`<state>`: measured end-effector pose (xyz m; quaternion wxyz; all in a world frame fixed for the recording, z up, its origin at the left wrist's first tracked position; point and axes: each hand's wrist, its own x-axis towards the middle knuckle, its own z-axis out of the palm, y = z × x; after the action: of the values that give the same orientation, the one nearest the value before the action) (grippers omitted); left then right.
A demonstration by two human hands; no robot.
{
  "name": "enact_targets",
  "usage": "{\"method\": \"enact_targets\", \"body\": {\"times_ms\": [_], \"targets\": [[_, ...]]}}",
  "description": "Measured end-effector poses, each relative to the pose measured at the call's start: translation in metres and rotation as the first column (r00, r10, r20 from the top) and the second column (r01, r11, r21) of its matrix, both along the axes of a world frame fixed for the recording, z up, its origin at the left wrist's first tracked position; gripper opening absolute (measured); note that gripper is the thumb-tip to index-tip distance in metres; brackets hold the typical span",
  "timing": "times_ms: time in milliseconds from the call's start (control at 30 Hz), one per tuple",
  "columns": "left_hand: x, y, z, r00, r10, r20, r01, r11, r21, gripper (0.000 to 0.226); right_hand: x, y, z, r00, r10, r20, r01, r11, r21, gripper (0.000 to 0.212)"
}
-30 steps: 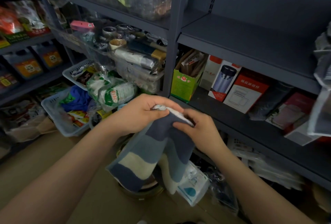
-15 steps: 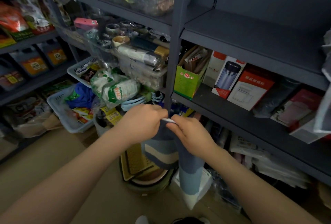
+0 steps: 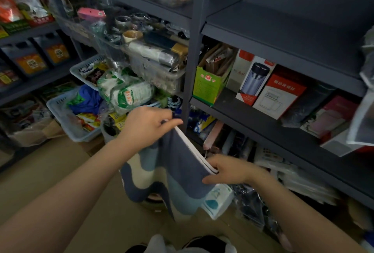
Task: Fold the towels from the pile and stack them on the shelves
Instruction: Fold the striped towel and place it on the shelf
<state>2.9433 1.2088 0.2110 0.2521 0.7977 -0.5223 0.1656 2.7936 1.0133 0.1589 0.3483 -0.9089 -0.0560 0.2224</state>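
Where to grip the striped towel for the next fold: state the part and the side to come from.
Grip the striped towel along its white-edged top hem, at the two ends, coming from above. The hem is stretched between the left hand and right hand, which pinch it there, while the rest hangs loose below, so the ends probably give the best control.

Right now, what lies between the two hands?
In the head view, the white-edged top hem of the blue wavy-striped towel stretches from the left hand to the right hand.

We see a soft, matt cloth towel (image 3: 178, 173), matt grey metal shelves (image 3: 283, 30) and glossy plastic baskets (image 3: 60, 111).
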Motion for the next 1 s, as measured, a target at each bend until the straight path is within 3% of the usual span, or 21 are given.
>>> {"method": "enact_targets", "body": {"times_ms": [133, 200, 300, 400, 467, 533, 600, 733, 900, 1000], "targets": [[0.019, 0.010, -0.008, 0.961, 0.212, -0.177, -0.231, 0.969, -0.092, 0.045, -0.007, -0.010, -0.027, 0.976, -0.201, 0.085, 0.205, 0.977, -0.050, 0.039], [0.031, 0.015, -0.019, 0.908, 0.334, -0.254, -0.359, 0.932, -0.055, 0.051, -0.003, -0.017, -0.027, 0.942, -0.293, 0.166, 0.312, 0.945, -0.101, 0.024], [0.044, 0.018, -0.037, 0.853, 0.421, -0.308, -0.441, 0.898, 0.005, 0.050, 0.007, -0.025, -0.020, 0.912, -0.314, 0.264, 0.382, 0.886, -0.264, 0.025], [0.057, 0.025, -0.057, 0.784, 0.490, -0.381, -0.495, 0.864, 0.092, 0.045, 0.013, -0.038, -0.019, 0.921, -0.291, 0.259, 0.381, 0.815, -0.437, 0.012], [0.059, 0.024, -0.067, 0.748, 0.535, -0.394, -0.496, 0.844, 0.204, 0.045, 0.017, -0.046, -0.016, 0.924, -0.319, 0.212, 0.382, 0.813, -0.441, 0.012], [0.054, 0.015, -0.072, 0.731, 0.568, -0.379, -0.438, 0.815, 0.378, 0.049, 0.022, -0.053, -0.009, 0.899, -0.405, 0.168, 0.438, 0.833, -0.339, 0.017], [0.048, 0.002, -0.069, 0.677, 0.569, -0.466, -0.334, 0.802, 0.495, 0.055, 0.027, -0.055, 0.002, 0.841, -0.523, 0.135, 0.540, 0.812, -0.222, 0.023], [0.040, -0.019, -0.051, 0.447, 0.471, -0.760, -0.079, 0.868, 0.491, 0.057, 0.031, -0.035, 0.026, 0.773, -0.620, 0.134, 0.629, 0.776, -0.039, 0.022], [0.014, -0.041, -0.018, 0.467, 0.166, -0.869, 0.056, 0.975, 0.216, 0.022, 0.027, 0.005, 0.054, 0.785, -0.619, 0.023, 0.594, 0.763, 0.256, 0.042], [-0.004, -0.049, 0.008, 0.513, -0.066, -0.856, 0.128, 0.992, 0.000, 0.015, 0.031, 0.021, 0.063, 0.816, -0.565, 0.122, 0.471, 0.772, 0.426, 0.043]]}}
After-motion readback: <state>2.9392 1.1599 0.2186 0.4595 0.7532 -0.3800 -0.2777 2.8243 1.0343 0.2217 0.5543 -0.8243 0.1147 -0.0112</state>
